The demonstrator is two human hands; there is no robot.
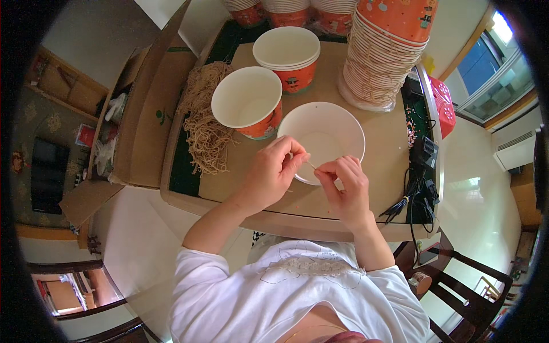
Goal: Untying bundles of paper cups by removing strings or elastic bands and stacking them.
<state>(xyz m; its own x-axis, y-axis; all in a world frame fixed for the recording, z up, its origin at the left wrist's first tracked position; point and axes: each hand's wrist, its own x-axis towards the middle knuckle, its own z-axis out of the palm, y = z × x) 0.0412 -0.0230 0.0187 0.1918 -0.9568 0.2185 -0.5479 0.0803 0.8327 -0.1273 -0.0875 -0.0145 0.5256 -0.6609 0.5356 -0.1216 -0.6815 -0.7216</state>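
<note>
Just over the near rim of a white paper bucket [350, 128], both my hands pinch a short piece of beige string [311, 164]. My left hand [273, 170] grips one end between thumb and fingertips. The other end is in the pinch of my right hand [346, 184]. Whether the string runs through the bucket's wall cannot be made out. A tangled heap of beige string [207, 111] lies to the left. Beside it stands an orange-printed paper bucket [266, 123], with a small nested stack of buckets [298, 79] behind.
At the back right rises a tall stack of buckets [374, 63] with strings hanging on them. Black cables and an adapter [423, 151] lie along the table's right edge. An open cardboard box [151, 123] stands at the left, a dark wooden chair [466, 291] at the lower right.
</note>
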